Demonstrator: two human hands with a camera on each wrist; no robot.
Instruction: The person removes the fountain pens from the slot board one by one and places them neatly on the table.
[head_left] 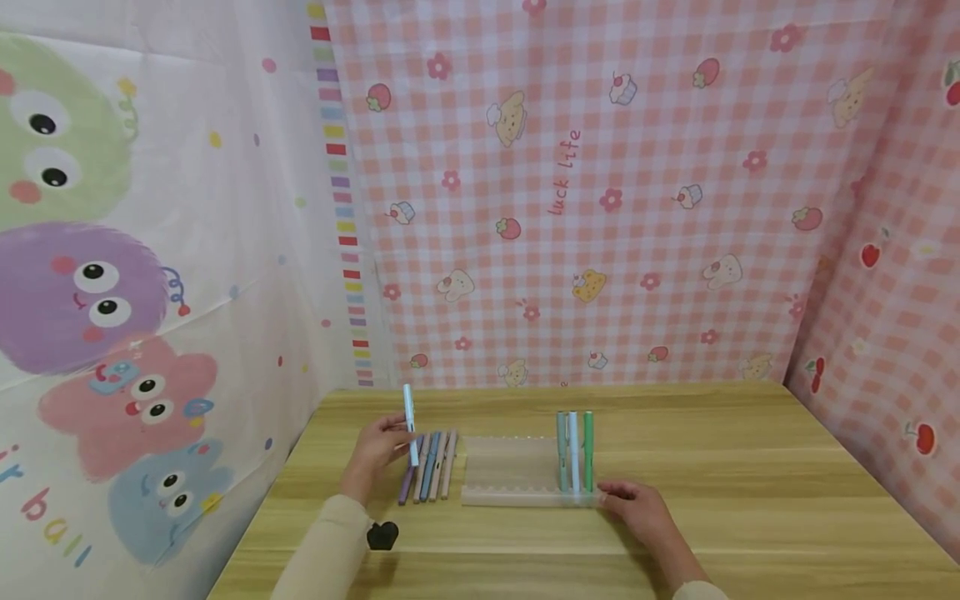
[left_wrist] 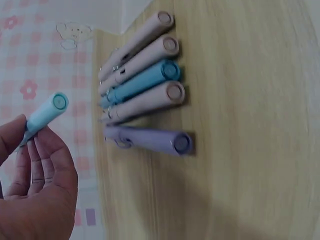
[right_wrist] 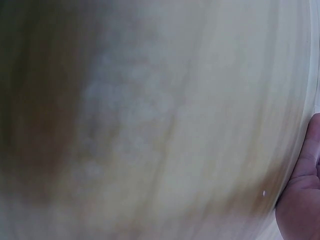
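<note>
My left hand [head_left: 378, 450] pinches a light blue pen [head_left: 409, 421] and holds it upright above a row of several pens [head_left: 431, 467] lying on the wooden table [head_left: 750, 500]. In the left wrist view the light blue pen [left_wrist: 46, 116] sits between my thumb and fingers [left_wrist: 47, 165], with pink, blue and purple pens [left_wrist: 145, 95] below it. My right hand [head_left: 637, 510] rests against the right front corner of a clear pen rack [head_left: 510, 475]. Three pens [head_left: 573, 446] stand in that rack's right side. The right wrist view is blurred, with only a bit of my right hand [right_wrist: 302, 195] showing.
A small black object [head_left: 382, 536] sits at my left sleeve. Patterned cloth walls [head_left: 600, 208] close in the table at the back, left and right. Bare wood lies to the right of the rack.
</note>
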